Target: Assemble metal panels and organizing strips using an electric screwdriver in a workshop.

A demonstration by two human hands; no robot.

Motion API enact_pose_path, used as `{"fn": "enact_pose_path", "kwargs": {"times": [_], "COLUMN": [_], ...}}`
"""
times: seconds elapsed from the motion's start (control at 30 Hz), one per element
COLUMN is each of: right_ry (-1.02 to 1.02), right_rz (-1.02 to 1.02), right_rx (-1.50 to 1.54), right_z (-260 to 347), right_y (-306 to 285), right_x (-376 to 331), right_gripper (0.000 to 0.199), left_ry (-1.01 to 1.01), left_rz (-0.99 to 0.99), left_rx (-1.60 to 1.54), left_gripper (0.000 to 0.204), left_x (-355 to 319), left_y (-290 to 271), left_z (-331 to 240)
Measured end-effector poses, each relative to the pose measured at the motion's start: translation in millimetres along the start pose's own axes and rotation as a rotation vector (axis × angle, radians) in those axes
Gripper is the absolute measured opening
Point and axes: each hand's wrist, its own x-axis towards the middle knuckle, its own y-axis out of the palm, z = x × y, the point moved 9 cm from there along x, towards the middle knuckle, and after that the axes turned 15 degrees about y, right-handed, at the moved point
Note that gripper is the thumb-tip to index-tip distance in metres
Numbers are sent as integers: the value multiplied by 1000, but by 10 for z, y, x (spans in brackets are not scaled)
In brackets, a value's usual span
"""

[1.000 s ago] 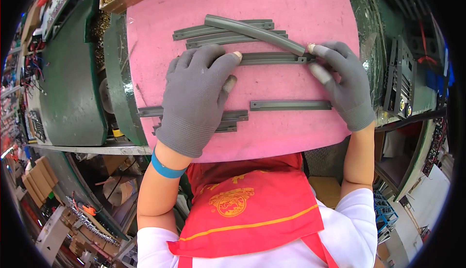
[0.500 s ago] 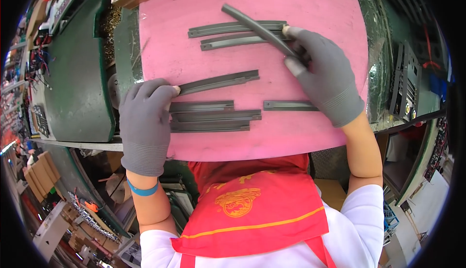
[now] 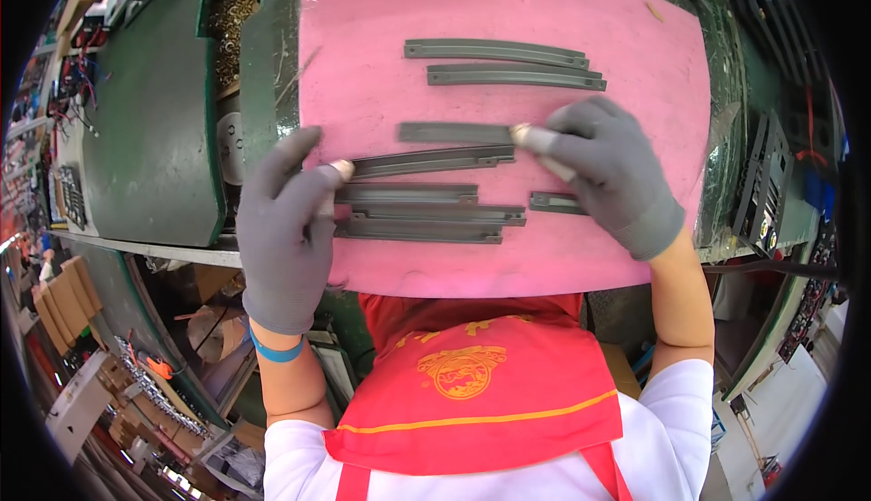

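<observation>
My right hand (image 3: 603, 170), in a grey glove, pinches the right end of a dark grey channel strip (image 3: 458, 133), which is slightly blurred. Just below it lies a second strip (image 3: 435, 162), slanting a little. At that strip's left end rests a fingertip of my gloved left hand (image 3: 292, 229), with another finger spread away from it. Several more strips (image 3: 417, 213) lie side by side lower down, their left ends partly behind my left hand. One short visible piece (image 3: 555, 203) runs under my right hand. Two strips (image 3: 508, 76) lie parallel farther up.
A pink mat (image 3: 381, 270) covers the worktable. To the left is a dark green board (image 3: 154, 138), with small brass-coloured parts (image 3: 238, 25) in the gap beside it. Dark slotted metal pieces (image 3: 767, 175) stand at the right edge.
The strip in my right hand has swung from a steep slant across the far pair to nearly level, nearer to me. My left hand's fingers have spread. The view has shifted slightly.
</observation>
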Motion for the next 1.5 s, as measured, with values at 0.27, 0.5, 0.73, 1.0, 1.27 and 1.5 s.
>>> {"fn": "enact_pose_path", "kwargs": {"times": [0.27,0.5,0.73,1.0,1.27,1.5], "right_ry": [120,36,334,109,-154,-169], "right_rz": [-229,-69,-94,15,-96,156], "right_rx": [-115,-51,-107,-290,-449,-63], "right_z": [-159,67,-336,340,581,587], "right_y": [-203,-85,-312,0,234,589], "right_x": [487,-35,-808,-459,298,1238], "right_gripper": [31,33,30,28,16,9], "left_ry": [-201,-79,-74,217,-85,-199], "left_rz": [189,243,215,201,383,80], "left_rx": [36,153,184,224,107,-654], "left_gripper": [135,106,97,70,68,75], "left_x": [-389,-236,-102,188,-10,287], "left_y": [239,582,644,521,548,911], "left_z": [75,-141,-208,-304,-618,-933]}}
